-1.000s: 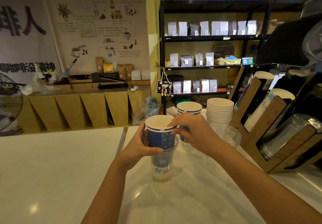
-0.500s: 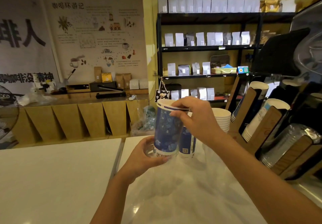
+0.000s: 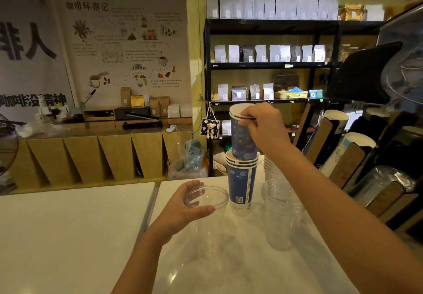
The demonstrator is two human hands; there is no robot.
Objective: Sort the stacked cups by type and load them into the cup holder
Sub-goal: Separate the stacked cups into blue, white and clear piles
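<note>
Head view: on the white counter (image 3: 229, 270), the right hand (image 3: 263, 129) reaches forward and pinches the rim of a blue paper cup (image 3: 242, 138), its base in the blue cup stack (image 3: 241, 186) — roughly three rims. The left hand (image 3: 183, 206) curls around one clear plastic cup (image 3: 206, 213) beside it.

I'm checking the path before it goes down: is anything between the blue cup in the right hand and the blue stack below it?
Nothing visible: the right hand holds the blue cup right over the blue stack.
</note>
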